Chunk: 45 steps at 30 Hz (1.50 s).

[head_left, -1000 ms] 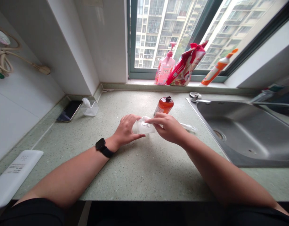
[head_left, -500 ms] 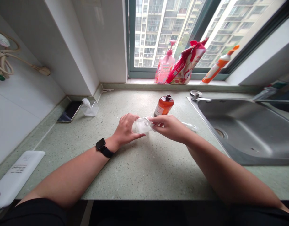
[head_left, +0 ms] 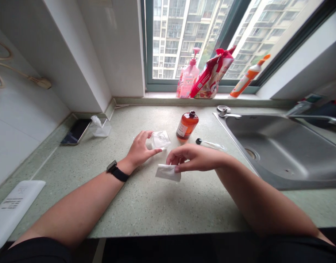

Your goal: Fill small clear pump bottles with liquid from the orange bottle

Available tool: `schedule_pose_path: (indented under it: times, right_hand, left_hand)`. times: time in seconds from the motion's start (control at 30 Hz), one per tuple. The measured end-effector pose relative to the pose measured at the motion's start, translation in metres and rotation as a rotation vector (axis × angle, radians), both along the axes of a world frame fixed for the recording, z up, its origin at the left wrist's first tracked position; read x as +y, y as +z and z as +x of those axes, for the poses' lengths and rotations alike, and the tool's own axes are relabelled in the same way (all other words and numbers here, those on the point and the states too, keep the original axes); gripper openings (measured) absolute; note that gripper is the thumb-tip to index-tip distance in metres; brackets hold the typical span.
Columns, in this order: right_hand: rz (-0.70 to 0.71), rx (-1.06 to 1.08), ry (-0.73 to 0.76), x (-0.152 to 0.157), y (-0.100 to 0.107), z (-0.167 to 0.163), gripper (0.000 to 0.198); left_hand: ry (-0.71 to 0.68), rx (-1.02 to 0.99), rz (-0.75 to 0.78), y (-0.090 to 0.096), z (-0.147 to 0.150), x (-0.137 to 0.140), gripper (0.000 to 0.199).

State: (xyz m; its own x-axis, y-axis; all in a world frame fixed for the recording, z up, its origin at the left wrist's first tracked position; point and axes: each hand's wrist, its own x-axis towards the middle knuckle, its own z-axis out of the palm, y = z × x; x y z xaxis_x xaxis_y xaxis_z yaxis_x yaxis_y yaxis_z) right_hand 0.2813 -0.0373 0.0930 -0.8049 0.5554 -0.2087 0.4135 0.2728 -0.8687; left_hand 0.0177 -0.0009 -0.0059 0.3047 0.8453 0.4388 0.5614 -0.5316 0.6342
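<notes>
At the middle of the tabletop (head_left: 146, 208), clear box (head_left: 161, 140) and white tissue (head_left: 168, 173).
Left hand (head_left: 137, 149) holds the clear box between thumb and fingers; right hand (head_left: 196, 157) pinches the white tissue, tabletop running on to its near edge; sink (head_left: 240, 146) bounds the right.

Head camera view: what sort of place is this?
Probably a kitchen: a rectangular grey metal sink is set into a speckled pale-green counter, and a pink plastic pump bottle stands on the white windowsill behind.
</notes>
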Motion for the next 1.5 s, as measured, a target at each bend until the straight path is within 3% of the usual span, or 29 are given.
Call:
schedule_pose_path:
  times: [0.1,0.17,0.33,0.47,0.53,0.7,0.87,1.0,1.17,1.33,1.5]
  right_hand:
    - [-0.057,-0.046,0.107,-0.002,-0.010,-0.009,0.019]
    - [-0.005,-0.112,0.034,0.000,-0.023,-0.016,0.012]
    - [0.298,-0.341,-0.243,0.004,-0.046,-0.024,0.012]
    - [0.585,-0.470,-0.361,0.005,-0.041,-0.016,0.011]
    - [0.631,-0.516,-0.388,0.007,-0.031,-0.007,0.012]
    - [0.613,-0.620,-0.469,0.020,0.007,0.032,0.014]
    - [0.526,-0.859,-0.681,0.041,0.030,0.093,0.029]
    - [0.343,-1.025,-0.629,0.059,0.021,0.134,0.048]
    - [0.166,-1.085,-0.509,0.075,-0.004,0.150,0.060]
    - [0.119,-1.089,-0.477,0.080,-0.013,0.150,0.050]
    - [0.127,-1.041,-0.462,0.075,-0.001,0.155,0.033]
  left_hand:
    - [-0.008,-0.013,-0.007,0.000,-0.001,0.001,0.066]
    - [-0.013,-0.011,-0.010,0.000,-0.001,0.001,0.065]
    - [-0.023,-0.013,-0.019,-0.001,-0.002,0.003,0.067]
    - [-0.017,-0.020,-0.038,-0.004,-0.003,0.005,0.066]
    - [-0.013,-0.014,-0.050,-0.004,-0.003,0.006,0.066]
    - [0.003,-0.002,-0.070,-0.004,-0.004,0.007,0.068]
    - [0.010,0.002,-0.091,-0.004,-0.004,0.009,0.069]
    - [0.025,0.003,-0.102,-0.005,-0.003,0.010,0.069]
    - [0.028,-0.001,-0.112,-0.005,-0.004,0.010,0.071]
    - [0.021,-0.003,-0.102,-0.005,-0.003,0.010,0.069]
    - [0.018,-0.008,-0.108,-0.004,-0.003,0.008,0.069]
